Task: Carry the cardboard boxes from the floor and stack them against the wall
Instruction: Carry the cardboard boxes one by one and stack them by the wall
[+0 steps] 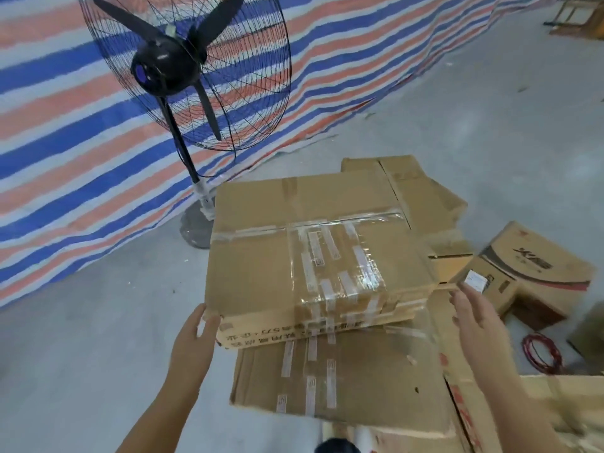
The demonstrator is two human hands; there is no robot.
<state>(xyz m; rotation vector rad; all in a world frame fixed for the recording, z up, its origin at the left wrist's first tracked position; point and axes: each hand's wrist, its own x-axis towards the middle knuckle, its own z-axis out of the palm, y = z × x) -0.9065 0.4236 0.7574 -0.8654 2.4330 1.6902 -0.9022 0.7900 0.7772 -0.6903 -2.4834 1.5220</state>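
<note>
Reaching in from the lower left of the frame, the left hand (pixel 196 338) has its fingers (pixel 211 325) spread loose against the near left corner of the flattened cardboard boxes (pixel 313 256), touching the edge but not clamped on it. That bundle lies mid-frame on more flat cardboard (pixel 343 380) spread over the floor (pixel 81 338), with the striped tarp (pixel 65 152) and standing fan (pixel 186 70) beyond it at upper left. It looks like several folded cartons taped together: light for its size, I'd guess, stiff across the face yet likely to sag or slide apart, and slick where the tape shines. Gripping both side edges near the front corners seems soundest. Its long axis runs roughly left to right, tilted slightly. At right, the right hand (pixel 470 318) hovers open just beside the bundle's right corner, holding nothing.
</note>
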